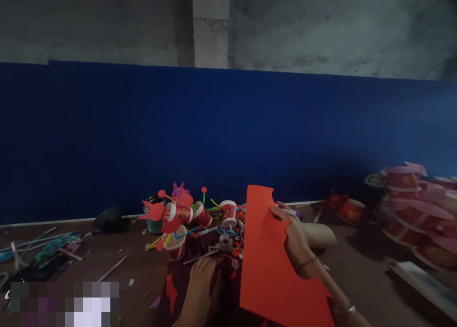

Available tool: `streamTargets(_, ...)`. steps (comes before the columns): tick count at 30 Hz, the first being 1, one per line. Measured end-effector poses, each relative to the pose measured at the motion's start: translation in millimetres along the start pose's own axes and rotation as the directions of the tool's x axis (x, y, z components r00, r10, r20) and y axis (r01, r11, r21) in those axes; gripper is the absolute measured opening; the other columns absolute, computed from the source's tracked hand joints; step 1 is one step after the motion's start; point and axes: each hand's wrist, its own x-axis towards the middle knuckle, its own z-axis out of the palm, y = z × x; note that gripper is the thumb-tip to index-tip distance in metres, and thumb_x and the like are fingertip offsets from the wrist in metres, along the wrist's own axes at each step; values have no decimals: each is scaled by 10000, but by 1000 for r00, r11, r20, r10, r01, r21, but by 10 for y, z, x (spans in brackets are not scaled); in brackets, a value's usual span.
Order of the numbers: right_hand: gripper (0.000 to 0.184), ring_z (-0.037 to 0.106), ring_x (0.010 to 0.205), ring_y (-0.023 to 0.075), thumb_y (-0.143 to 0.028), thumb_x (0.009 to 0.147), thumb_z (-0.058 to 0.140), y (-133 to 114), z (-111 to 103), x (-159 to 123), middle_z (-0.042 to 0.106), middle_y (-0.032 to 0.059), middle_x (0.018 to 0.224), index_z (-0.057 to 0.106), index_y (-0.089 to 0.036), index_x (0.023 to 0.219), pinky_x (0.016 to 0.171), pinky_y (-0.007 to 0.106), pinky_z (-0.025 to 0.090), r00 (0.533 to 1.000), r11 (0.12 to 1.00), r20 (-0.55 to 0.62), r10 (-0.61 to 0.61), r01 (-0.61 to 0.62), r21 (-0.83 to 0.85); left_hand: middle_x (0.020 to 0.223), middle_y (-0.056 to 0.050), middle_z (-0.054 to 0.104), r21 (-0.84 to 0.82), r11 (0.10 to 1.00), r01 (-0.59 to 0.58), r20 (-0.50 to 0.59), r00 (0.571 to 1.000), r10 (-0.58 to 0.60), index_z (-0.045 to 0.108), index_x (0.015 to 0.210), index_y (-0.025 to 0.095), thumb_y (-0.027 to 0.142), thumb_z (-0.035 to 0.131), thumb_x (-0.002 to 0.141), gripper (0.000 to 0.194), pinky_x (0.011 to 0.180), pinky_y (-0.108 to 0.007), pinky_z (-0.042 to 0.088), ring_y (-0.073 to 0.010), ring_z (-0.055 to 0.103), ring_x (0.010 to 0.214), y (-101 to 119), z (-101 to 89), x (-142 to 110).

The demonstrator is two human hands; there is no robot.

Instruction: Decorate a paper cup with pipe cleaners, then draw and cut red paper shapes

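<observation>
My right hand (pixel 295 243) is closed on the right edge of a large red paper sheet (pixel 262 260), which stands upright and has curved pieces cut from its edge. A white marker with a purple end (pixel 293 213) shows by the fingers of that hand; whether it is held or lies behind is unclear. Low over the table, my left hand (pixel 203 277) has its fingers curled down around something dark reddish that is mostly hidden. Just beyond it lie a roll of clear tape (pixel 225 242) and a paper cup (pixel 175 245). A red paper scrap (pixel 172 293) lies to its left.
Decorated red cups (pixel 228 213) and a dark green jar (pixel 154 222) stand near the blue partition (pixel 214 127). A cardboard tube (pixel 319 235) lies right of my right hand. Stacked red and pink cup crafts (pixel 417 217) fill the far right. Straws and scraps (pixel 60 246) litter the left.
</observation>
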Motion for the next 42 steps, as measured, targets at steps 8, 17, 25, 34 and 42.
streamTargets(8, 413, 561, 507, 131, -372, 541, 729, 122, 253, 222, 618, -50, 613, 550, -206, 874, 491, 251, 445, 991, 989, 126, -37, 54, -136, 1010, -101, 654, -53, 987, 152, 4, 988, -152, 604, 1139, 197, 109, 344, 811, 427, 860, -446, 458, -239, 597, 948, 35, -86, 58)
streamTargets(17, 314, 668, 825, 233, -361, 569, 746, -248, -130, 376, 713, 50, 792, 588, -216, 798, 735, 332, 492, 979, 926, 179, -102, 159, -342, 1147, -92, 627, 203, 948, 245, 161, 947, -280, 601, 1144, 184, 60, 365, 758, 469, 945, -407, 416, -239, 545, 1092, 73, -249, 196)
streamTargets(25, 417, 532, 496, 167, -567, 798, 397, -109, 475, -540, 552, -24, 492, 598, -202, 800, 483, 259, 361, 894, 959, 369, 254, -184, -214, 1307, -101, 555, 446, 888, 111, 339, 898, -282, 546, 1243, 141, -31, 390, 751, 544, 1031, -333, 351, -223, 461, 1226, -50, -291, 516)
streamTargets(34, 265, 417, 504, 124, -419, 735, 576, 215, 760, -974, 470, -51, 512, 473, -218, 596, 505, 248, 325, 924, 971, 299, 238, -220, -94, 1328, -120, 514, 555, 831, 43, 417, 849, -323, 586, 1112, 150, 37, 311, 873, 382, 888, -324, 480, -223, 535, 1146, -91, -292, 552)
streamTargets(42, 307, 497, 590, 145, -506, 805, 524, 484, 714, -1058, 558, -20, 654, 594, -207, 812, 540, 251, 395, 820, 987, 553, 148, -85, -138, 1200, -113, 605, 541, 835, -100, 507, 831, -229, 623, 1076, 139, -37, 346, 799, 429, 957, -338, 453, -226, 538, 1141, -152, -320, 599)
